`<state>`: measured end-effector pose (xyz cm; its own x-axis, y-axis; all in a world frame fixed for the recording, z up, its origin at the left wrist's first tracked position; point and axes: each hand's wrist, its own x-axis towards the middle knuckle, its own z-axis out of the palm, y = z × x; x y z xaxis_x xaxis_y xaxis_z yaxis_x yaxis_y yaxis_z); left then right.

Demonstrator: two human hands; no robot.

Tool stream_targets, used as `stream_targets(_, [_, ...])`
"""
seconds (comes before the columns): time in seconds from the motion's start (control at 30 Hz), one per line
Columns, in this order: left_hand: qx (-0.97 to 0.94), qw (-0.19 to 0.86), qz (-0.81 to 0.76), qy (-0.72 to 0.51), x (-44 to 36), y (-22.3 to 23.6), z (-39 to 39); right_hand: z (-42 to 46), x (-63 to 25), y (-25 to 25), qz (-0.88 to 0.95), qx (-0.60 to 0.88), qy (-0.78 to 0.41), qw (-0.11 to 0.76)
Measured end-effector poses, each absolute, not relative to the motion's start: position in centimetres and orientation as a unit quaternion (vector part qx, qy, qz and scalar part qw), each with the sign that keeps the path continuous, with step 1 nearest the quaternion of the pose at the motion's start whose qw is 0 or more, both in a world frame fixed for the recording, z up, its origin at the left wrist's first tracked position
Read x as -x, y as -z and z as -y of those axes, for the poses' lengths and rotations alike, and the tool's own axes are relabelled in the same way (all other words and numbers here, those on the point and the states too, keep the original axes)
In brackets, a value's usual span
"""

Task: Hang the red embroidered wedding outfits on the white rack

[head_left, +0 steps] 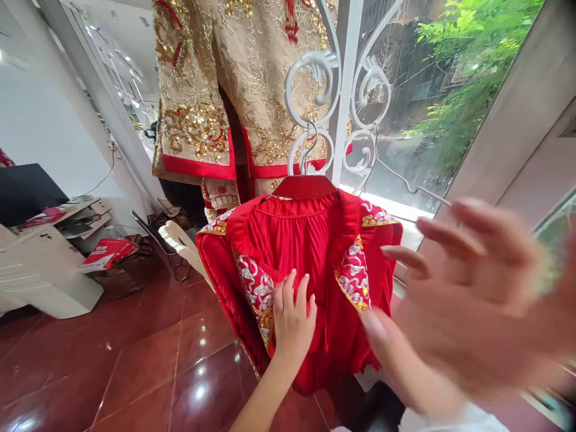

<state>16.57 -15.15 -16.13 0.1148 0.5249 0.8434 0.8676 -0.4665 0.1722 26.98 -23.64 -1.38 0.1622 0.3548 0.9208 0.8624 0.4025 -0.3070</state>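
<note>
A red embroidered jacket (357,270) with silver and gold trim hangs from a hook on a white scrolled metal rack (344,90). Inside its parted front, pleated red cloth (297,240) shows. My left hand (294,315) rests on the jacket's left front panel, fingers spread and pointing up. Close to the camera, blurred by motion, my right hand (463,300) is raised to the right of the jacket with its fingers apart and nothing in it. Behind that hand, a bare wire hanger (407,186) hangs from the rack.
A gold sequined garment with a red hem (193,132) hangs behind the jacket. At the left stands a white desk (49,264) with a dark monitor (31,192); a red box (108,253) sits near it. A window (405,102) is at the right, above glossy red floor tiles (148,342).
</note>
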Motion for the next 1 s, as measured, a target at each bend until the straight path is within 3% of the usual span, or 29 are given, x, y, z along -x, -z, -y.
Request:
stream_targets(0.03, [0.719,0.180,0.519,0.427,-16.8,16.6,14.7,22.0,-26.8,3.0,0.579,0.486,0.218,0.617])
stream_targets(0.17, [0.696,0.172,0.615,0.328,-14.9,18.2,13.1,15.3,-28.3,12.4,0.564,0.665,0.240,0.427])
stream_targets(0.23, [0.692,0.191,0.617,0.323,-12.9,18.7,13.1,13.6,-30.1,16.2,0.541,0.688,0.232,0.424])
stream_targets(0.33, [0.702,0.194,0.598,0.335,-10.4,18.9,14.2,14.1,-33.0,18.0,0.552,0.610,0.194,0.535])
stream_targets(0.47, [0.688,0.148,0.559,0.438,-9.8,18.5,16.7,17.1,-34.7,16.3,0.468,0.543,0.057,0.695])
stream_targets(0.6, [0.680,0.066,0.514,0.519,-11.2,18.5,18.7,18.2,-33.6,15.8,0.384,0.542,-0.037,0.747])
stream_targets(0.73, [0.679,0.034,0.536,0.500,-11.4,19.2,18.9,17.9,-32.5,16.9,0.450,0.566,-0.110,0.682])
stream_targets(0.9, [0.669,0.039,0.530,0.519,-10.5,19.4,18.6,19.6,-30.7,17.7,0.517,0.636,0.133,0.556])
stream_targets(1.0, [0.672,0.028,0.508,0.539,-10.4,18.9,19.0,20.8,-28.5,18.6,0.626,0.566,0.107,0.526])
